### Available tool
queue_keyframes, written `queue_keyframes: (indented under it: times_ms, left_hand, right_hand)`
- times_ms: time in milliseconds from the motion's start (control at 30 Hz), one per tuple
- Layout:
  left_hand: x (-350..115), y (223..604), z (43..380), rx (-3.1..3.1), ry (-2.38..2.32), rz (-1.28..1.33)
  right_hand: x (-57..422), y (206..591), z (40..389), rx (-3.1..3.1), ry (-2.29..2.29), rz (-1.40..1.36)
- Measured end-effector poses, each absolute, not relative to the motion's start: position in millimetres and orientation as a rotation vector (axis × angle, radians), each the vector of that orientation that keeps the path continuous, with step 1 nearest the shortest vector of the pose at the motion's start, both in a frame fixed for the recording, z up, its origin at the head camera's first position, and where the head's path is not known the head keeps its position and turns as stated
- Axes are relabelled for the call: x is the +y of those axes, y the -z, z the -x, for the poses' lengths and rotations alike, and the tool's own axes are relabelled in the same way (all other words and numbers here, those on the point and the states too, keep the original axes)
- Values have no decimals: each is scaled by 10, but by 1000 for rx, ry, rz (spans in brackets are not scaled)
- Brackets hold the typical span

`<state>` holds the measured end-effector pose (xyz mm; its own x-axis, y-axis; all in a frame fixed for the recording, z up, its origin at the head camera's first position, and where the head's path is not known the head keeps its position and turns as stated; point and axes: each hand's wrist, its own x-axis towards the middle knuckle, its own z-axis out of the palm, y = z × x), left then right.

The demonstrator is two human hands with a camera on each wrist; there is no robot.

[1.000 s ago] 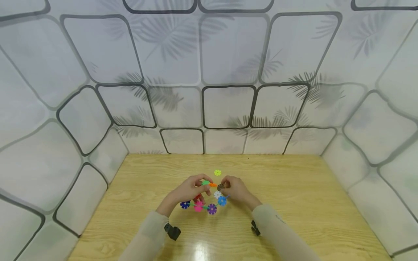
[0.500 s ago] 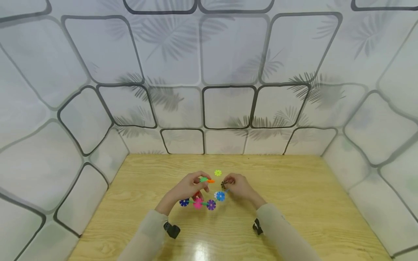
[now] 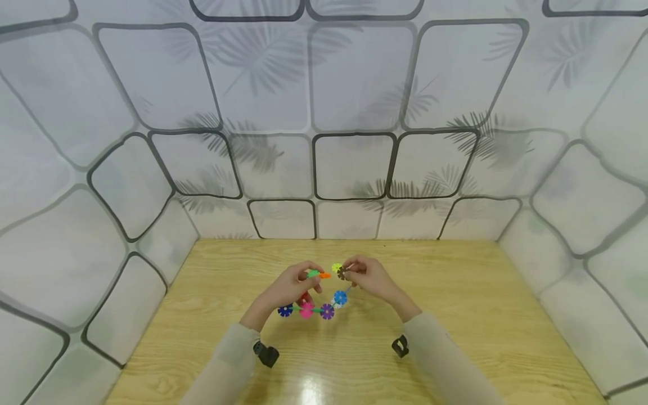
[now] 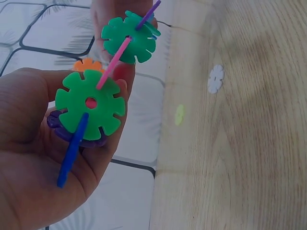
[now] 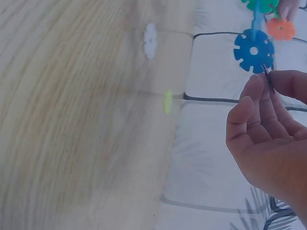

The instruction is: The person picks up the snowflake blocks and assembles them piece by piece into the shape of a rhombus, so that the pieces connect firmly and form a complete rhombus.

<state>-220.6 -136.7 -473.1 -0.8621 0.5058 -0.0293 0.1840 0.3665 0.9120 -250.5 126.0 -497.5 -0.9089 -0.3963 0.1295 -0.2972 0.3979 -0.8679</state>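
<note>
A chain of interlocking notched plastic discs hangs between my hands, with a navy disc point(image 3: 285, 310), a pink disc point(image 3: 306, 310), a purple disc point(image 3: 327, 311) and a blue disc point(image 3: 340, 297) along its lower side. My left hand point(image 3: 291, 288) holds the chain near a green disc point(image 4: 90, 103) and an orange disc point(image 3: 324, 275). Thumb and fingers of my right hand point(image 3: 373, 278) pinch a dark brown disc point(image 3: 342, 273), seen edge-on in the right wrist view beside the blue disc point(image 5: 253, 51). Whether brown and blue are joined, I cannot tell.
Beyond the hands, a loose yellow disc point(image 3: 336, 267) lies on the wooden table point(image 3: 445, 292). A white disc point(image 4: 216, 79) lies there too, partly behind the blue disc in the head view. Patterned walls point(image 3: 354, 169) enclose the table's back and sides.
Both hands have moved slightly up in the head view, carrying the chain along. The brown disc in my right hand has shifted upward, close to the yellow disc in the picture.
</note>
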Motion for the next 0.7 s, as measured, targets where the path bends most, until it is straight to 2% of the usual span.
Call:
queue_keyframes:
  times_ms: [700]
  left_hand:
    - [-1334, 4669, 2276, 2333, -1576, -571]
  right_hand:
    - [1201, 4781, 2460, 2494, 1634, 697]
